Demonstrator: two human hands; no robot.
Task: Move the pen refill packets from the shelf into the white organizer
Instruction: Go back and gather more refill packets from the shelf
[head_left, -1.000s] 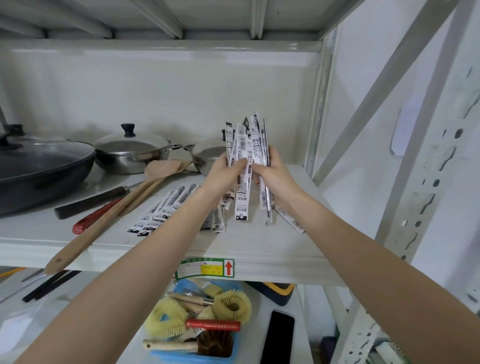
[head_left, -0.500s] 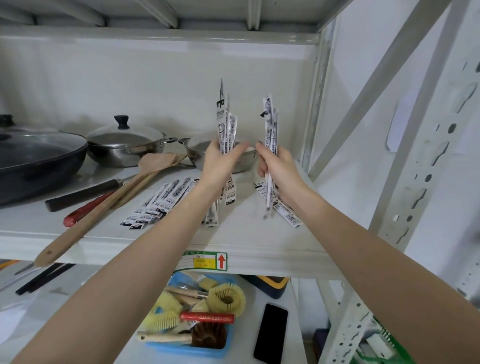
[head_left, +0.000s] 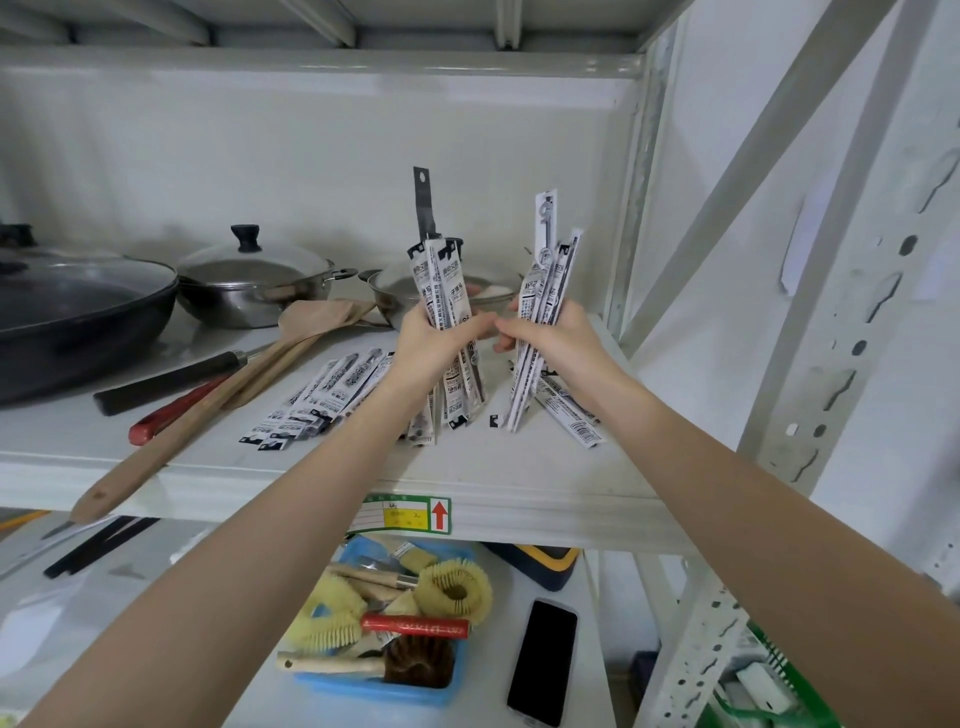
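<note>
My left hand (head_left: 434, 343) grips a bunch of black-and-white pen refill packets (head_left: 441, 280), held upright with their lower ends on the white shelf (head_left: 208, 467). My right hand (head_left: 550, 338) grips a second upright bunch of packets (head_left: 550, 265) just to the right; the two hands almost touch. More packets lie flat on the shelf: a fan (head_left: 322, 397) left of my left wrist and a few (head_left: 574, 415) under my right wrist. No white organizer is in view.
On the shelf stand a black pan (head_left: 78, 317), a lidded steel pot (head_left: 249, 286), another steel pan (head_left: 395, 291), wooden spatulas (head_left: 218, 395) and knives (head_left: 171, 376). Below are a blue tray of brushes (head_left: 395, 639) and a black phone (head_left: 543, 660). A metal upright (head_left: 841, 332) stands at the right.
One bundle held by both hands was split into two bunches, one per hand. Both bunches were then lowered, and the hands drew close together again.
</note>
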